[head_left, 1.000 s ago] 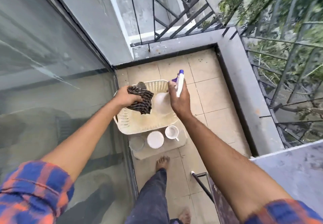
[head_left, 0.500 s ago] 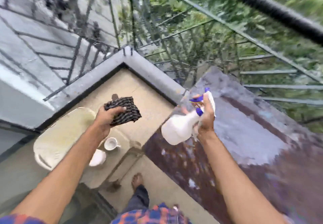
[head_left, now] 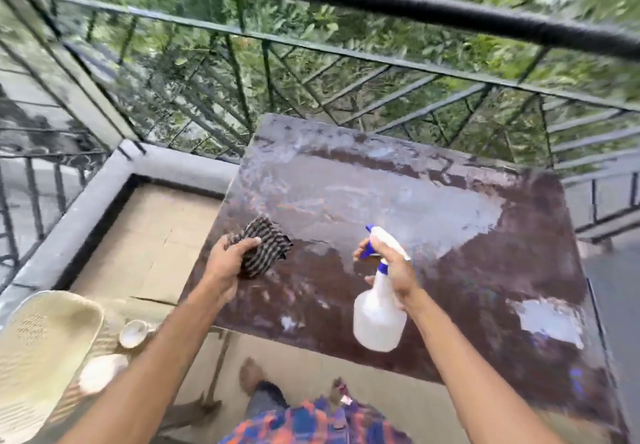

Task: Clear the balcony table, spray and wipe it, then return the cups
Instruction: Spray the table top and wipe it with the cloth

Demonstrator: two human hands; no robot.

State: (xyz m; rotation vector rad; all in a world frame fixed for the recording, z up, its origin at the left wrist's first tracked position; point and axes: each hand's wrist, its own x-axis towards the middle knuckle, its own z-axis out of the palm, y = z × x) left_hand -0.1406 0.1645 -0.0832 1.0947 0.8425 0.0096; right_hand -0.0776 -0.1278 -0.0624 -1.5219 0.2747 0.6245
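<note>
Two hands are occupied, both held over the near-left part of the table. The right hand [head_left: 394, 267] is wrapped around the neck of a white plastic spray bottle with a blue trigger and collar [head_left: 379, 301]; one finger appears to rest on the trigger, and the nozzle points away from the person, toward the far edge. The bottle's long axis runs near-to-far, its body hanging toward the near edge. The left hand [head_left: 225, 263] is closed on a bunched dark striped cloth [head_left: 266, 249], which sits just inside the left edge; whether the cloth touches the surface cannot be told. The dark, worn rectangular balcony table [head_left: 467, 270] carries nothing, and its centre and far portion lie ahead and to the right of both hands, so the right hand is the nearer one for spraying; pale patches already mark the top, though whether these are moisture or worn finish is unclear. Clearing appears complete; spraying is judged to be the step in hand. Two white cups [head_left: 133, 333] stand on the tiled floor beyond the near-left corner, just beside a cream perforated plastic basket [head_left: 41, 350]. A black metal railing [head_left: 346, 56] runs behind the far edge.
</note>
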